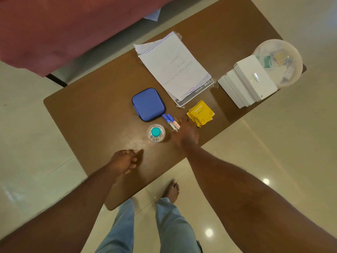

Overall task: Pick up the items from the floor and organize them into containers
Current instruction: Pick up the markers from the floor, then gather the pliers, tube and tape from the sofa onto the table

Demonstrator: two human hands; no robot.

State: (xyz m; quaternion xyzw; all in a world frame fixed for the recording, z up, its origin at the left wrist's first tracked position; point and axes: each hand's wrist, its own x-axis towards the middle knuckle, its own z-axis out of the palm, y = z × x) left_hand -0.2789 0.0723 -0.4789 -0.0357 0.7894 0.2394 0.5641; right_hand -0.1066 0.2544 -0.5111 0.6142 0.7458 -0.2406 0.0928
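On the brown table (91, 115) lie two blue-capped markers (171, 121) side by side, next to a blue zip case (148, 105). My right hand (187, 133) reaches down at the markers' near end, fingertips against them; its back hides whether the fingers pinch them. A clear round jar with a teal lid (156, 132) stands just left of that hand. Yellow tea sachets (200, 114) lie to its right. My left hand (125, 160) rests at the table's near edge, fingers loosely curled, holding nothing.
A stack of papers (175, 66) lies at the table's middle. White boxes (249, 81) and a clear plastic bowl (280, 59) with small items sit at the right end. A maroon sofa (54, 30) stands beyond the table. My legs and a bare foot (172, 190) stand on the tiled floor.
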